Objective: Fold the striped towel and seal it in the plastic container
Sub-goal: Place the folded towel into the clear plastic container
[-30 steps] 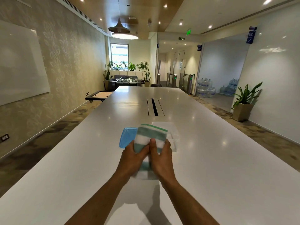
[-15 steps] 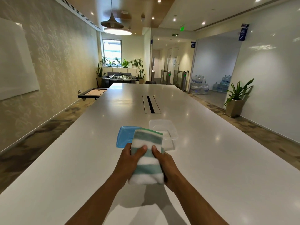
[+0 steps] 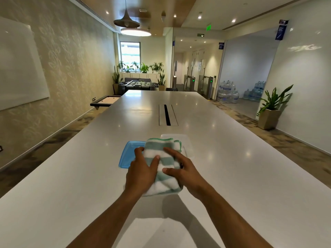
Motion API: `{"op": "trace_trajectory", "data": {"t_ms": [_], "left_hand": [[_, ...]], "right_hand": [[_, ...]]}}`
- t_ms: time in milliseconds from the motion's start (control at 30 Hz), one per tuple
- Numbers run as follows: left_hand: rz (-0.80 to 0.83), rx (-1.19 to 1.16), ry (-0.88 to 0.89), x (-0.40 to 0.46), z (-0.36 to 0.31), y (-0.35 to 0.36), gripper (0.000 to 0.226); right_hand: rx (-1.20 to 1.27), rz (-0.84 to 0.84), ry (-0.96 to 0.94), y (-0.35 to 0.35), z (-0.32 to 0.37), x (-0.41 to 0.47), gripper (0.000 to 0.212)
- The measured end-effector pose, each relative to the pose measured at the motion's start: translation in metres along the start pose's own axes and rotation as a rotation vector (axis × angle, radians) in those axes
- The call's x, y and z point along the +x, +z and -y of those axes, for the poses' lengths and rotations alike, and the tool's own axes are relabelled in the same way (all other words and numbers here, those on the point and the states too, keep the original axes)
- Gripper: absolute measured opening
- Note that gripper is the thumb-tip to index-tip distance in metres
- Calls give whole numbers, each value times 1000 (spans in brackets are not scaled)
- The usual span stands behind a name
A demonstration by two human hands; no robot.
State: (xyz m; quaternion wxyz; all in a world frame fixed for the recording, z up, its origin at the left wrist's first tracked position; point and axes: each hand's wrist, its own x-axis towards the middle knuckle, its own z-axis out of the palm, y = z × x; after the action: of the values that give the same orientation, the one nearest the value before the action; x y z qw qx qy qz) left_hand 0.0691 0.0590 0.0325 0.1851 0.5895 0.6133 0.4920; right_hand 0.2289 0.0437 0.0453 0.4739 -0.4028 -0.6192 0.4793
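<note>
The striped towel (image 3: 162, 165), folded into a thick green-and-white bundle, sits in the middle of the white table (image 3: 232, 176), gripped from both sides by the 2 hands. The left hand (image 3: 141, 173) clasps its left edge with the thumb laid across the top, and the right hand (image 3: 182, 169) clasps the right edge with fingers spread over the fabric; whether the towel's underside touches the table or is raised just above it cannot be told. Just beyond it, the blue lid (image 3: 129, 154) lies flat on the table to the left, and the clear plastic container (image 3: 180, 138) stands open beside it to the right, its near part hidden by the towel.
</note>
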Motion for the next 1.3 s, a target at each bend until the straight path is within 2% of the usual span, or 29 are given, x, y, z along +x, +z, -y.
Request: {"op": "trace_trajectory", "data": {"t_ms": [200, 300, 433, 533, 667, 733, 833, 1000, 1067, 1167, 1233, 1300], "left_hand": [[106, -323, -146, 36, 5, 19, 31], [139, -320, -167, 54, 17, 23, 11], [223, -286, -197, 79, 28, 34, 16], [293, -221, -176, 91, 29, 46, 29], [328, -33, -65, 102, 27, 63, 35], [313, 75, -27, 107, 30, 67, 30], [270, 97, -43, 115, 40, 75, 19], [252, 79, -55, 119, 47, 79, 10], [265, 61, -62, 119, 47, 78, 9], [276, 42, -70, 119, 45, 78, 10], [276, 47, -66, 118, 43, 79, 14], [272, 41, -64, 117, 43, 78, 17]], "right_hand": [[150, -118, 68, -43, -2, 30, 71], [187, -223, 59, -68, 0, 53, 73], [120, -296, 112, -96, -4, 98, 72], [41, -278, 176, -105, -11, 127, 71], [-159, -194, 221, -104, -21, 158, 72], [-253, -127, 244, -101, -26, 169, 71], [-394, -26, 313, -89, -40, 180, 68], [-364, 96, 465, -73, -63, 186, 64], [-496, 146, 466, -74, -66, 189, 66], [-1001, 213, 425, -70, -77, 189, 78], [-1101, 131, 372, -64, -83, 187, 84], [-1192, -19, 186, -60, -85, 184, 78]]}}
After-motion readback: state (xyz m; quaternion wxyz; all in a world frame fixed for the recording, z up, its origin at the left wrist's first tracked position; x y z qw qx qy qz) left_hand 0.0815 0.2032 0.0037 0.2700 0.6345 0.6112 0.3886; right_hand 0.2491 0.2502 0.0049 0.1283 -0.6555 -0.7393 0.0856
